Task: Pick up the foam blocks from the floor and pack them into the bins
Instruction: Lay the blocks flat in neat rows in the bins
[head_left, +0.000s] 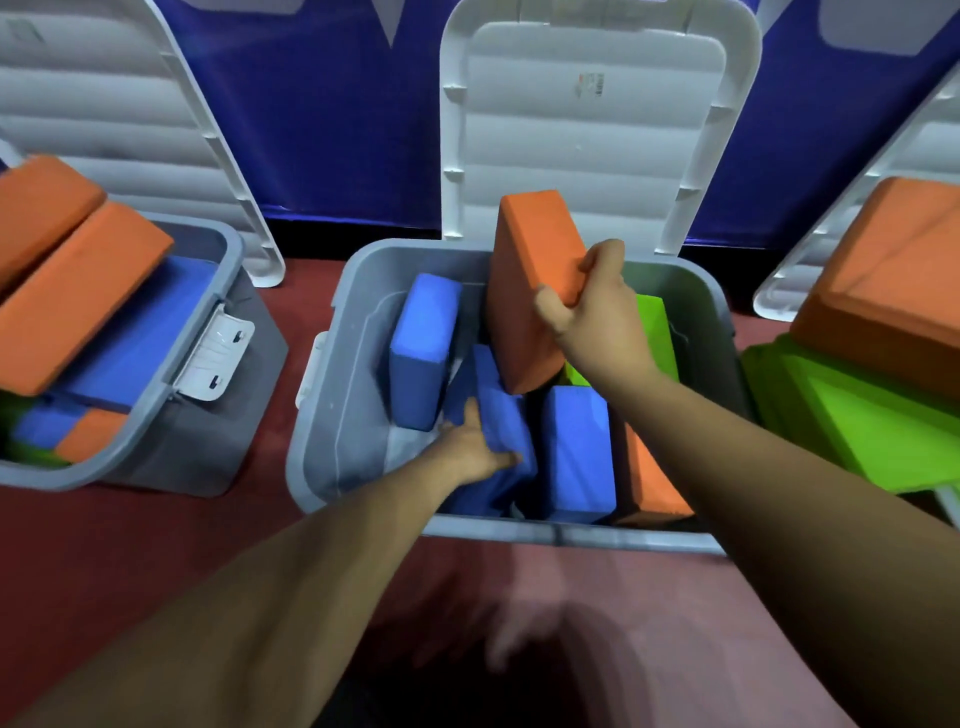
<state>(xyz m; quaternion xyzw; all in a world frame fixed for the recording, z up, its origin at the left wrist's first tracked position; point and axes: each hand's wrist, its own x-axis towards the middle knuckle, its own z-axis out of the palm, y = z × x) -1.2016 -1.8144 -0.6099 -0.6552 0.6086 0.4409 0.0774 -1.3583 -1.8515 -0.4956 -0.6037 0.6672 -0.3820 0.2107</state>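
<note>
The open grey middle bin (317, 447) holds a blue block (423, 353) on end at its left, a tilted blue block (498, 410) held by the left hand (467, 447), a third blue block (576, 452), a low orange block (649, 483) and a green block (652, 322). The right hand (592, 312) grips a big orange block (530, 270), tilted above them. The left bin (171, 395) is heaped.

Bare arms on show: the left hand (470, 452) and the right hand (592, 306) are uncovered, both forearms (260, 597) bare all the way back.
</note>
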